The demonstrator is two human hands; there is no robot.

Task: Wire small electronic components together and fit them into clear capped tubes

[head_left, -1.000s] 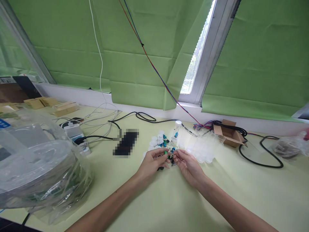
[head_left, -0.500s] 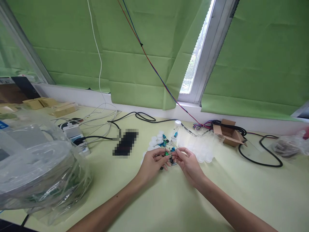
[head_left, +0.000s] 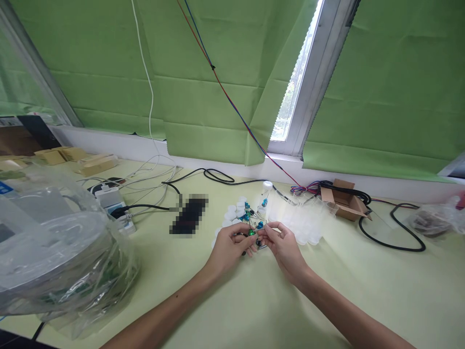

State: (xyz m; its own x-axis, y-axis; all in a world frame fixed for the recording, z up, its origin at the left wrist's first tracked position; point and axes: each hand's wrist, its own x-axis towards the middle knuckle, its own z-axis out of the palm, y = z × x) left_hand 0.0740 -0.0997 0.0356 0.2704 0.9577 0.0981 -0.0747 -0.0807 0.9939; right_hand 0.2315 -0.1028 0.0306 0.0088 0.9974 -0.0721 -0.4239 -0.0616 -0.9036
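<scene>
My left hand (head_left: 229, 246) is closed, its thumb and fingertips pinching a small green electronic component with thin wire leads (head_left: 252, 233). Close beside it, my right hand (head_left: 282, 245) pinches what looks like a thin lead of the same part; its fingertips hide the exact grip. Just past the fingers lie several small blue components with wire leads (head_left: 246, 211). Another blue component (head_left: 265, 202) shows at a clear bottle with a white cap (head_left: 267, 185). White round caps (head_left: 230, 213) cluster left of these pieces.
Clear plastic vials (head_left: 303, 225) lie right of my hands. Behind them are an opened cardboard box (head_left: 343, 201) and looped black cable (head_left: 403, 249). A pixelated dark object (head_left: 189, 216) lies left, near a power adapter (head_left: 111, 196). A large plastic-wrapped spool (head_left: 65, 252) fills the left side.
Both hands stay in nearly the same place. The green component has turned or shifted slightly between the fingertips.
</scene>
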